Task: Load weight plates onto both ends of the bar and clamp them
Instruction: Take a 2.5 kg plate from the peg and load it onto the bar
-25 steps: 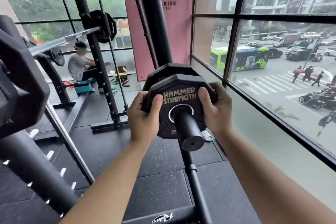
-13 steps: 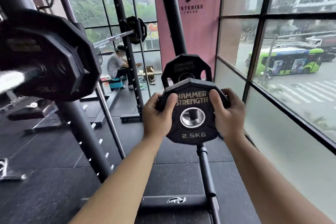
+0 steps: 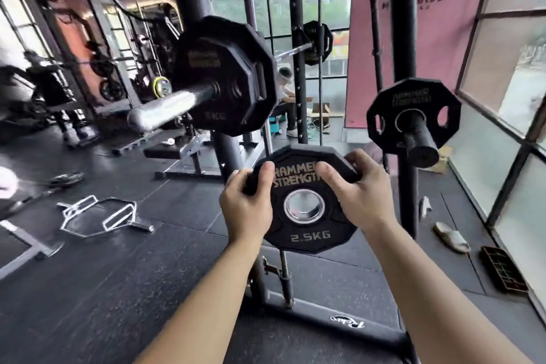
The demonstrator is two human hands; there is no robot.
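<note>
Left hand (image 3: 246,210) and right hand (image 3: 359,196) grip the 2.5kg plate (image 3: 304,201) between them, thumbs on its face, below the bar (image 3: 174,106).

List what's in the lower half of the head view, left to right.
Hex trap bar on the floor → left hand → 2.5 kg plate, gripped by both hands → right hand → pale slipper on the floor → dark crate by the window.
</note>
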